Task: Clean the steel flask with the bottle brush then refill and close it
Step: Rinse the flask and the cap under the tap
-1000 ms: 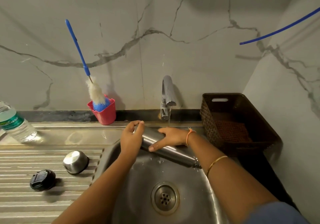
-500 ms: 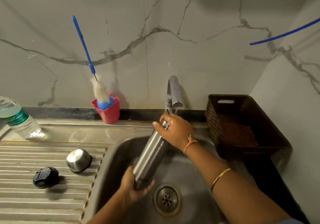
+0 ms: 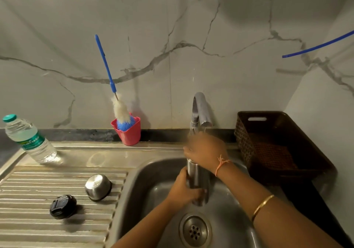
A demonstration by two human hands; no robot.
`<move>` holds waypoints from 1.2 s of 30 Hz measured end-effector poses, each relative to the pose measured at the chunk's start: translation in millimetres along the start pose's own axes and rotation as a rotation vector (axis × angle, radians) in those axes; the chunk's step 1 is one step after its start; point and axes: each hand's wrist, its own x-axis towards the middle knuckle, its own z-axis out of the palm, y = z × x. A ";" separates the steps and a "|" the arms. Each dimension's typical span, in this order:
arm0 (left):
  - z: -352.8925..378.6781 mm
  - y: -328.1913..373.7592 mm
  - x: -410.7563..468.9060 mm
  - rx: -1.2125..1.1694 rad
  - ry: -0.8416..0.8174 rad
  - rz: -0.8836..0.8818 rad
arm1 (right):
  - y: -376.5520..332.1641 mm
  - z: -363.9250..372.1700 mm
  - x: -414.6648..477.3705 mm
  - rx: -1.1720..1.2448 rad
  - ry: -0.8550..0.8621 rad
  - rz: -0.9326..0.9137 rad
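Both hands are on the flask, which stands nearly upright inside the sink, its long axis running from the basin floor up toward the tap just above. The left hand has its fingers curled round the lower body of the flask. The right hand lies over the top end, close under the spout. It is blurred, so I cannot tell if it grips the neck or only covers the mouth. The brush leans in a red cup at the far wall, well to the left of the flask. I judge the left hand is nearer to it, though this hand carries the flask. A steel cap and a black lid lie on the table at left.
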 end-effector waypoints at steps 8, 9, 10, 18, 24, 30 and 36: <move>7.4 3.9 9.5 0.155 0.151 -0.015 | 6.5 -7.6 6.9 0.083 -0.096 0.171; 8.6 5.4 9.4 0.142 0.161 -0.021 | 6.5 -9.0 7.6 0.111 -0.074 0.184; 9.4 7.6 9.5 0.139 0.175 -0.030 | 7.4 -9.7 9.7 0.132 -0.081 0.204; 0.3 29.8 6.3 0.015 0.034 -0.108 | 21.3 0.8 -6.1 0.820 -0.193 0.445; 6.6 42.1 -15.9 -0.359 -0.020 -0.216 | 15.8 9.1 -37.2 1.213 -0.293 0.475; 19.9 61.2 -33.7 -0.836 0.079 -0.482 | 20.7 -7.8 -69.1 1.320 -0.468 0.441; 27.7 73.2 -14.6 -1.107 0.179 -0.592 | 35.0 -22.7 -70.2 1.616 -0.400 0.604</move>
